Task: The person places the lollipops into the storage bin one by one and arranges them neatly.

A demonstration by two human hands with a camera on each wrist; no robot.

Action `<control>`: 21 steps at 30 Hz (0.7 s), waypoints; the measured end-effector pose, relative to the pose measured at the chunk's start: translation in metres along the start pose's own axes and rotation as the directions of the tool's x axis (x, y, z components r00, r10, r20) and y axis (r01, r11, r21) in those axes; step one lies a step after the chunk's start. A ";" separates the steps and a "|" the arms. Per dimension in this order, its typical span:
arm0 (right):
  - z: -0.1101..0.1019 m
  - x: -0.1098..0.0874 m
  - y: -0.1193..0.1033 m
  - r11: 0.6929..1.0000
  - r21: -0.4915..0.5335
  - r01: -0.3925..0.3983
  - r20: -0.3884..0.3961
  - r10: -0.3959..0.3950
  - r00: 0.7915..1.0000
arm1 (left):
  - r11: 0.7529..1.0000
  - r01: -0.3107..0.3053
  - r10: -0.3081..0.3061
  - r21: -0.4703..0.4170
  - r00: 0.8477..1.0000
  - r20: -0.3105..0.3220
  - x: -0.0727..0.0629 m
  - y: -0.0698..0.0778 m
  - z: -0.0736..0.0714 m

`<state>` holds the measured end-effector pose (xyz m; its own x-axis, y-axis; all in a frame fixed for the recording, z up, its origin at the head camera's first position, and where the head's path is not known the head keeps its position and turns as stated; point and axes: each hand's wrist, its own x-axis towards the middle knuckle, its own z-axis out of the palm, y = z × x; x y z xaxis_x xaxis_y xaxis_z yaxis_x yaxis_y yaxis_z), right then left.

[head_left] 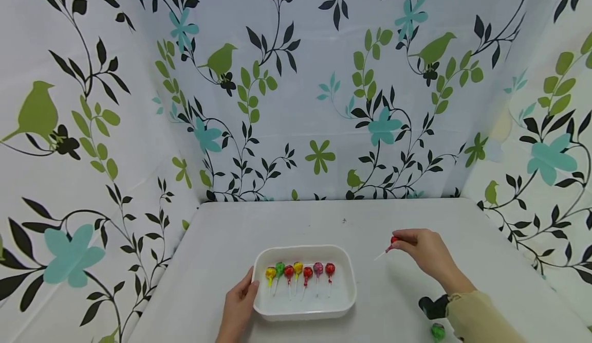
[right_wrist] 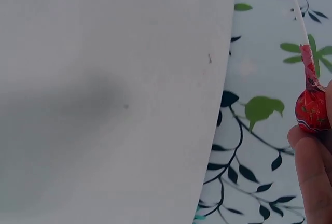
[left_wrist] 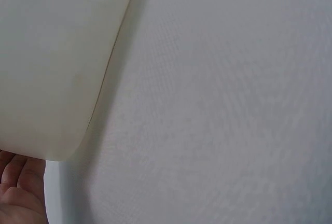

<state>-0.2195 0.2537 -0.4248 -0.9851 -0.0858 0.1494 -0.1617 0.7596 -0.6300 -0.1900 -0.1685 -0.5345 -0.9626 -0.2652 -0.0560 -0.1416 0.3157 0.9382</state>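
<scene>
A white tray (head_left: pixel 305 312) stands on the table, with a row of several wrapped lollipops (head_left: pixel 307 273) inside, yellow, green, red and pink, their sticks toward the near side. My left hand (head_left: pixel 240 302) grips the tray's left edge, thumb near the rim. In the left wrist view the tray wall (left_wrist: pixel 57 68) hides part of that hand's fingers (left_wrist: pixel 23 177). Right of the tray, above the table, my right hand (head_left: pixel 427 255) pinches a red lollipop (right_wrist: pixel 311 110) by its wrapped head. Its white stick points away from the fingers, toward the tray side in the head view.
A green lollipop (head_left: pixel 438 331) lies on the table (head_left: pixel 222 230) near the right sleeve (head_left: pixel 481 317). Beside the cuff is a dark object (head_left: pixel 433 307). Patterned cloth (head_left: pixel 287 101) with leaves and birds hangs behind the table and along both sides.
</scene>
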 end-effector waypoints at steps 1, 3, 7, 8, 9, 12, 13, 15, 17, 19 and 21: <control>0.005 0.005 -0.006 1.000 -0.002 0.014 0.009 -0.014 1.000 | 1.000 -0.006 0.006 -0.005 1.000 0.001 0.000 0.000 0.000; 0.018 0.015 -0.020 0.999 -0.005 0.035 0.036 -0.035 0.999 | 1.000 -0.008 0.008 -0.014 1.000 -0.002 0.000 0.000 0.000; 0.045 0.032 -0.049 0.998 0.004 0.064 0.111 -0.064 0.992 | 1.000 -0.022 0.022 -0.019 1.000 -0.001 -0.002 0.000 -0.001; 0.052 0.036 -0.056 0.998 0.011 0.069 0.133 -0.070 0.989 | 1.000 -0.022 0.022 -0.021 1.000 0.001 -0.002 0.000 -0.001; 0.059 0.039 -0.062 0.997 0.019 0.073 0.152 -0.075 0.986 | 0.999 -0.025 0.026 -0.022 1.000 0.003 -0.002 -0.001 -0.001; 0.078 0.047 -0.080 0.995 0.044 0.086 0.198 -0.094 0.976 | 0.999 -0.031 0.031 -0.019 1.000 0.002 -0.002 0.000 0.000; 0.085 0.050 -0.085 0.995 0.052 0.090 0.213 -0.099 0.972 | 0.999 -0.032 0.032 -0.019 1.000 0.000 -0.002 0.001 0.000; 0.096 0.054 -0.096 0.993 0.062 0.098 0.243 -0.110 0.964 | 0.999 -0.028 0.028 -0.019 1.000 -0.007 -0.002 0.001 0.000; 0.106 0.058 -0.106 0.992 0.064 0.113 0.278 -0.126 0.952 | 0.999 -0.023 0.023 -0.022 1.000 -0.013 -0.002 0.001 -0.001; 0.114 0.060 -0.116 0.990 0.067 0.126 0.318 -0.141 0.938 | 0.999 -0.023 0.022 -0.030 1.000 -0.016 -0.002 0.000 -0.002; 0.121 0.062 -0.124 0.987 0.075 0.140 0.360 -0.157 0.920 | 0.999 -0.025 0.024 -0.036 1.000 -0.017 -0.003 -0.001 -0.003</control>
<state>-0.2676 0.0762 -0.4292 -0.9020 -0.4302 -0.0377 -0.3015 0.6900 -0.6580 -0.1865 -0.1712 -0.5339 -0.9617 -0.2728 -0.0276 -0.1094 0.2895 0.9509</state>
